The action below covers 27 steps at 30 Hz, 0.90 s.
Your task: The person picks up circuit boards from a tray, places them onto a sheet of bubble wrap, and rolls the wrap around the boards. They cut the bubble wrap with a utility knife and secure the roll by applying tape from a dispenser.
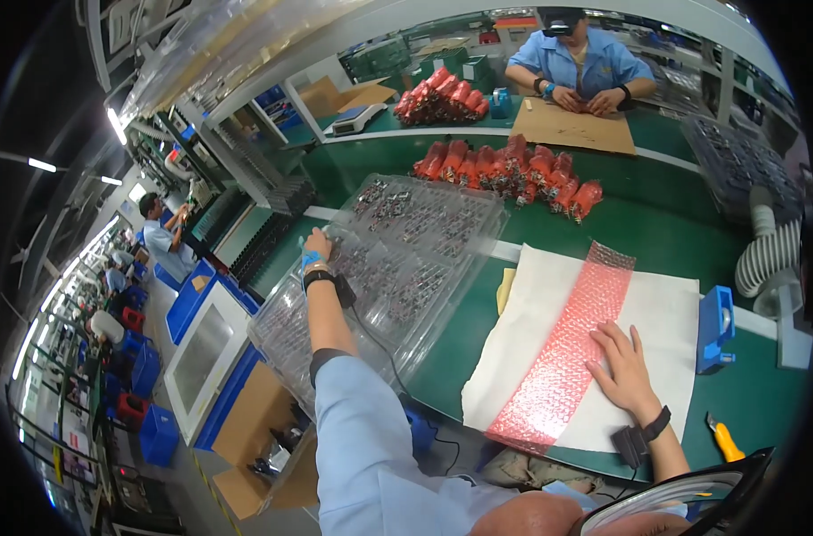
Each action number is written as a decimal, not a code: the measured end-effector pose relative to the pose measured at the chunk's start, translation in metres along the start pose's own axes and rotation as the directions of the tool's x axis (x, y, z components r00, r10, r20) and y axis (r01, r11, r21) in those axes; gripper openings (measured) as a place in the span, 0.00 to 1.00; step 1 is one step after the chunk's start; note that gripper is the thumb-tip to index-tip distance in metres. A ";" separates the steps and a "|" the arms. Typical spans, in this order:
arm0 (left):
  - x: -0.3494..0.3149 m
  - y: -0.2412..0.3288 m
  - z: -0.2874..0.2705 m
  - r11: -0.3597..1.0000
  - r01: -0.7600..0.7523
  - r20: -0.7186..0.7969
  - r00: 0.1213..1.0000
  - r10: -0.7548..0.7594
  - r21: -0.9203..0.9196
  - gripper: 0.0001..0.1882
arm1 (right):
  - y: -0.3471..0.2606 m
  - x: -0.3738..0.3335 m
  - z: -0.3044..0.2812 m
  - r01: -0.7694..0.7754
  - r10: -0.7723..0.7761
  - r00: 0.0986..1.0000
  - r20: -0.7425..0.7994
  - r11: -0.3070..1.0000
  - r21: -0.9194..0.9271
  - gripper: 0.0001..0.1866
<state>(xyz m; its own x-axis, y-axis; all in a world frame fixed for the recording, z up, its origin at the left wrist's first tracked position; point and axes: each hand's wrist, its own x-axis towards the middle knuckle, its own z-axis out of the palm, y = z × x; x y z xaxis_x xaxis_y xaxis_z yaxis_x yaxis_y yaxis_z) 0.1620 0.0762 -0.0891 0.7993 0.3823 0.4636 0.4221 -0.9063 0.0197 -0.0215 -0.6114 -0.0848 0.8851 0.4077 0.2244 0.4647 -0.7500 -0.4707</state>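
My right hand [622,368] lies with its fingers spread, fingertips on the right edge of a pink bubble wrap strip [562,357]. Under the strip is a white sheet [661,313] on the green bench. At arm's length, my left hand [317,246] is over the far left side of a clear plastic tray [406,353], its fingers curled down and pressed together. What they grip, if anything, is too small to make out. Rows of small metallic parts [406,286] fill the tray's compartments. Both wrists wear black bands with a wired box.
Red bubble-wrapped bundles [513,170] lie beyond the tray, with a further pile [442,96] behind. A blue tape dispenser [715,329] and yellow-handled cutter [726,438] sit at right, near a ribbed hose [768,255]. Across the bench, a person works over a cardboard sheet [571,129].
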 end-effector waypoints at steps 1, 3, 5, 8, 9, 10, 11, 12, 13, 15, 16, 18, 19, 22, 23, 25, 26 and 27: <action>-0.002 0.002 -0.003 1.000 0.007 -0.046 0.999 -0.008 -0.024 0.24 | 0.003 -0.001 0.000 0.008 -0.008 1.000 -0.007 1.000 -0.001 0.25; 0.005 0.004 -0.017 0.999 0.004 -0.099 0.995 -0.008 -0.045 0.23 | 0.000 0.000 -0.002 0.025 -0.025 1.000 -0.009 1.000 0.004 0.24; 0.011 -0.005 -0.038 0.991 -0.047 -0.219 0.976 0.019 -0.123 0.21 | -0.004 0.005 -0.003 0.088 -0.088 0.996 0.016 0.996 0.006 0.22; -0.005 0.079 -0.069 0.894 -0.239 -0.158 0.969 0.192 -0.379 0.18 | 0.003 0.002 0.001 0.054 -0.054 0.999 -0.004 0.998 0.013 0.19; -0.020 0.134 -0.087 0.748 -0.333 -0.094 0.934 0.344 -0.575 0.17 | 0.008 -0.003 0.003 0.025 -0.024 1.000 -0.013 1.000 0.014 0.17; -0.036 0.164 -0.105 0.694 -0.355 -0.037 0.903 0.429 -0.626 0.16 | 0.007 -0.006 0.001 -0.003 0.003 1.000 -0.011 1.000 0.023 0.17; -0.056 0.184 -0.122 0.647 -0.358 0.017 0.867 0.497 -0.673 0.16 | 0.005 -0.003 0.000 0.009 -0.009 1.000 -0.010 0.999 0.051 0.16; -0.083 0.217 -0.148 0.616 -0.248 0.155 0.837 0.525 -0.747 0.16 | 0.005 -0.004 -0.002 0.010 -0.009 1.000 -0.012 0.997 0.075 0.15; -0.108 0.246 -0.171 0.587 -0.129 0.276 0.789 0.549 -0.800 0.17 | 0.004 -0.004 -0.003 0.022 -0.020 1.000 -0.019 0.996 0.091 0.14; -0.148 0.286 -0.181 0.510 -0.041 0.344 0.691 0.635 -0.859 0.16 | -0.001 -0.015 -0.010 -0.003 0.003 1.000 -0.004 0.996 0.094 0.14; -0.161 0.299 -0.173 0.514 -0.041 0.373 0.640 0.672 -0.857 0.16 | -0.006 -0.020 -0.013 -0.007 0.006 1.000 0.012 0.995 0.102 0.14; -0.184 0.322 -0.161 0.525 -0.081 0.402 0.547 0.734 -0.847 0.17 | -0.010 -0.030 -0.018 -0.012 0.009 0.999 0.035 0.993 0.113 0.14; -0.194 0.333 -0.159 0.527 -0.123 0.403 0.508 0.761 -0.841 0.18 | -0.010 -0.039 -0.020 -0.023 0.019 0.999 0.041 0.993 0.116 0.15; -0.211 0.353 -0.149 0.478 -0.153 0.324 0.558 0.764 -0.865 0.20 | -0.011 -0.066 -0.030 -0.034 0.028 0.998 0.054 0.992 0.119 0.15; -0.213 0.357 -0.147 0.452 -0.171 0.284 0.575 0.767 -0.876 0.21 | -0.011 -0.074 -0.035 -0.057 0.052 0.997 0.050 0.993 0.102 0.15; -0.199 0.350 -0.145 0.489 -0.212 0.316 0.541 0.780 -0.846 0.22 | -0.011 -0.086 -0.040 -0.095 0.092 0.995 0.045 0.993 0.071 0.16; -0.184 0.344 -0.147 0.519 -0.264 0.341 0.506 0.792 -0.813 0.23 | -0.010 -0.091 -0.037 -0.091 0.088 0.995 0.048 0.993 0.076 0.16; -0.168 0.339 -0.148 0.542 -0.315 0.367 0.473 0.801 -0.779 0.25 | -0.008 -0.095 -0.034 -0.111 0.108 0.994 0.032 0.991 0.077 0.16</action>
<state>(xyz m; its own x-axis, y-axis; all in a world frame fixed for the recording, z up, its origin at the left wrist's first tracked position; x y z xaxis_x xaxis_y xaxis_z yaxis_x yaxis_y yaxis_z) 0.1078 -0.3221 -0.0294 0.8730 -0.4793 -0.0899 -0.3559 -0.7522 0.5545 -0.1088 -0.6616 -0.0732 0.9291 0.3405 0.1445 0.3608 -0.7484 -0.5565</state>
